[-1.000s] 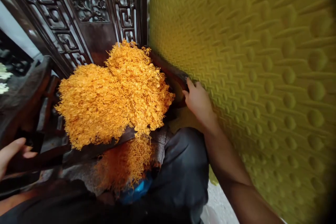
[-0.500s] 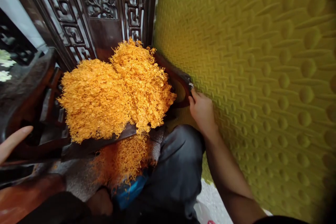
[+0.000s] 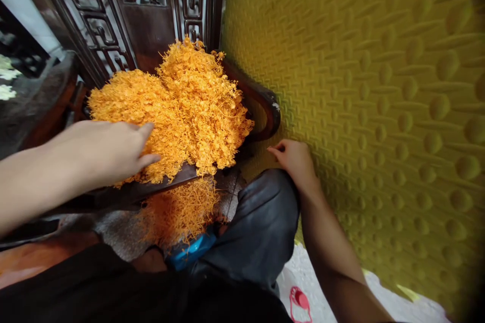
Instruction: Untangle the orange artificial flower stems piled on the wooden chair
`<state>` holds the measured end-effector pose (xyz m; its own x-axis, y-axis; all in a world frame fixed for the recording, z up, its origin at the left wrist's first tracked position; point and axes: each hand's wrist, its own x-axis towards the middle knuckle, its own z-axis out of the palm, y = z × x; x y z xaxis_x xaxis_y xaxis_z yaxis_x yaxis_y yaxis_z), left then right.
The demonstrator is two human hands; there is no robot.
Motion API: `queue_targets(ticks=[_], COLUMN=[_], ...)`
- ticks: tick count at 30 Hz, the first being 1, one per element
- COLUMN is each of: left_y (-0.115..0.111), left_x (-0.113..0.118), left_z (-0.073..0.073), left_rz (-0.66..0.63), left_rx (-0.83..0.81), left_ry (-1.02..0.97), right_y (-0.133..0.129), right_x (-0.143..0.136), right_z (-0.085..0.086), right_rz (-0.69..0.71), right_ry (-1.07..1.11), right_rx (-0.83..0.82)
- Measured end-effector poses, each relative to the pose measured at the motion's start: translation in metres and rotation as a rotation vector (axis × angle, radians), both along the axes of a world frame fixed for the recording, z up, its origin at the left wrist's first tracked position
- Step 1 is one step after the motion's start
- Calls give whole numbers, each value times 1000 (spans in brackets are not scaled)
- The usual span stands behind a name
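Left hand (image 3: 117,149), thumb and forefinger parted, hangs over the left part of a bushy mound of bright orange, thread-like sprigs (image 3: 206,116) on a carved dark-wood chair (image 3: 147,28); contact is unclear. Right hand (image 3: 295,161), narrowed, is near the right armrest (image 3: 271,116), any hold impossible to tell. Orange strands (image 3: 185,207) show below the chair's near edge; an embossed yellow sheet (image 3: 359,86) stands right.

The left hand (image 3: 117,149) is now reaching over the near left side of the orange flowers (image 3: 197,106), instead of hanging off to their left. The right hand (image 3: 295,159) is coming off the chair arm (image 3: 265,98) right of the flowers, dropping nearer the person's knee (image 3: 271,197).
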<state>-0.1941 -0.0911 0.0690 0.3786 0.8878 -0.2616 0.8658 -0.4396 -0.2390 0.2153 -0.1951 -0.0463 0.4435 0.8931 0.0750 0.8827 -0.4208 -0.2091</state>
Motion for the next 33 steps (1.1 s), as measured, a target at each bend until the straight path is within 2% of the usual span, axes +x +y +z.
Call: queue_targets(ticks=[2, 4, 6, 8, 10, 12, 14, 15, 18, 21, 25, 27, 30, 33], left_y=[8, 17, 27, 37, 48, 60, 72, 77, 94, 110, 127, 131, 130, 128], left_x=[34, 65, 85, 95, 101, 106, 112, 115, 121, 124, 130, 136, 144, 151], left_z=[0, 0, -4, -13, -26, -44, -61, -69, -89, -103, -118, -121, -119, -113], left_rz=[-115, -105, -80, -88, -119, -143, -161, -175, -202, -204, -263, -291, -326, -341], left_rx=[-98, -158, -170, -158, -114, -19, 95, 132, 157, 114, 90, 110, 207, 313], left_ry=[89, 47, -28, -86, -163, -290, -437, -507, -662, -760, -781, -771, -794, -860], right_y=[2, 2, 1, 6, 23, 52, 90, 109, 156, 180, 185, 182, 178, 174], right_x=[2, 1, -4, -16, -35, -57, -78, -87, -101, -95, -78, -71, -62, -55], right_z=[0, 2, 7, 18, 31, 40, 42, 40, 35, 45, 75, 85, 87, 81], right_rz=[33, 67, 47, 42, 173, 406, 590, 618, 550, 534, 494, 491, 514, 473], right_ry=[-88, -138, -170, -193, -180, -132, -117, -141, -200, -152, -105, -161, -222, -273], right_rx=[-82, -110, -117, -95, -26, 62, 133, 151, 50, 32, 143, 114, 86, 246])
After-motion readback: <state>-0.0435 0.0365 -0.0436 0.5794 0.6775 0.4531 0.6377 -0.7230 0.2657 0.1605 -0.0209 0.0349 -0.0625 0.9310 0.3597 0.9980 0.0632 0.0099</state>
